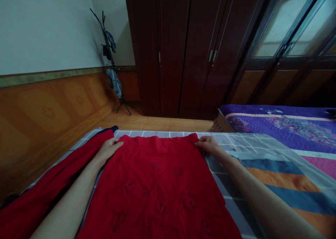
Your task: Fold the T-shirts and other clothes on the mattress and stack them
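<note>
Left hand (109, 150): thumb and fingers pinched on the far left corner of a red cloth (160, 176). Right hand (208, 144): fingertips closed on the far right corner, same cloth. Hands well apart, far edge running fairly straight between them. From where I stand, the cloth lies spread between the two forearms, a bit wrinkled, dark ring-like prints on it, widening from the hands toward the person; near end runs out of view.

Just left of the left hand, a second red piece (65, 165), long, with a dark blue edge (114, 128) at its far end. Can't tell if the hand touches it. Under both hands, a grey checked sheet (227, 186). Right of the right forearm, a striped cloth (294, 186), blue and orange. Farther right, beyond the right hand, a purple flowered cover (283, 127).

Beyond both hands, a strip of wooden floor (168, 122), then a dark red-brown wardrobe (178, 53), doors shut. Beyond the left hand, a black coat stand (112, 61) against the wall, with a cap (111, 41) up high and a blue garment (114, 83) lower down. Far off past the right hand, glass-paned doors (283, 25) with curved handles.
</note>
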{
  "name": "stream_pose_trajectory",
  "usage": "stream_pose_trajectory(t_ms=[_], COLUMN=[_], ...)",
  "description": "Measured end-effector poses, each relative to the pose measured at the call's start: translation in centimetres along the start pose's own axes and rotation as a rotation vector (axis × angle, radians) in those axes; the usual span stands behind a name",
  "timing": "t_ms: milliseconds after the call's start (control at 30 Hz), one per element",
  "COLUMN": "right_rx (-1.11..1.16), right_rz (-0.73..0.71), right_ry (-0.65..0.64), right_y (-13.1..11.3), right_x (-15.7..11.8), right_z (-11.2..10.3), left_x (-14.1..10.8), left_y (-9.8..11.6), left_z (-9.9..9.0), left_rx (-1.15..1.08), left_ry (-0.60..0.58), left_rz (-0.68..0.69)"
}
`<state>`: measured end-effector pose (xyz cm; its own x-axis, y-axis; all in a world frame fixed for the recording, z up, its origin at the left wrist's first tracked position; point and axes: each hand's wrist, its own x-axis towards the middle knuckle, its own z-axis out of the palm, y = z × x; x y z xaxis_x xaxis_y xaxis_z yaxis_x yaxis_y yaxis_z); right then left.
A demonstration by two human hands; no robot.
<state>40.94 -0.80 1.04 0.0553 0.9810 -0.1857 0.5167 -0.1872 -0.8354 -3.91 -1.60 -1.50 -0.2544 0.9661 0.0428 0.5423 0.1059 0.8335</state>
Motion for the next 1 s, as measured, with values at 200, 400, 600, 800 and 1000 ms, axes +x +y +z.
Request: stream_pose_trajectory(t_ms=[200, 400, 600, 800, 1000], right_rx=[0.14, 0.154, -0.072, -0.289, -0.332], right_rz=[-0.004, -0.075, -0.095, -0.08, -0.105], right_ry=[0.036, 0.212, 0.377, 0.402, 0.38], right_y=[0.0, 0.2, 2.0, 2.6, 2.4], right_x=[-0.1, 0.2, 1.6, 2.3, 2.4], right_z=[-0.4, -0.9, -1.8, -1.5, -1.1], left_x=[-0.7, 0.1, 3.2, 3.5, 3.4], left_y=[0.7, 2.3, 2.1, 0.2, 0.3], left_z=[-0.1, 0.4, 2.7, 3.9, 4.1], left_rx=[-0.241, -0.325, -0.106, -0.06, -0.08], left_ry=[-0.081, 0.03, 0.139, 0.06, -0.014], left_rz=[-0.081, 0.081, 0.182, 0.145, 0.174])
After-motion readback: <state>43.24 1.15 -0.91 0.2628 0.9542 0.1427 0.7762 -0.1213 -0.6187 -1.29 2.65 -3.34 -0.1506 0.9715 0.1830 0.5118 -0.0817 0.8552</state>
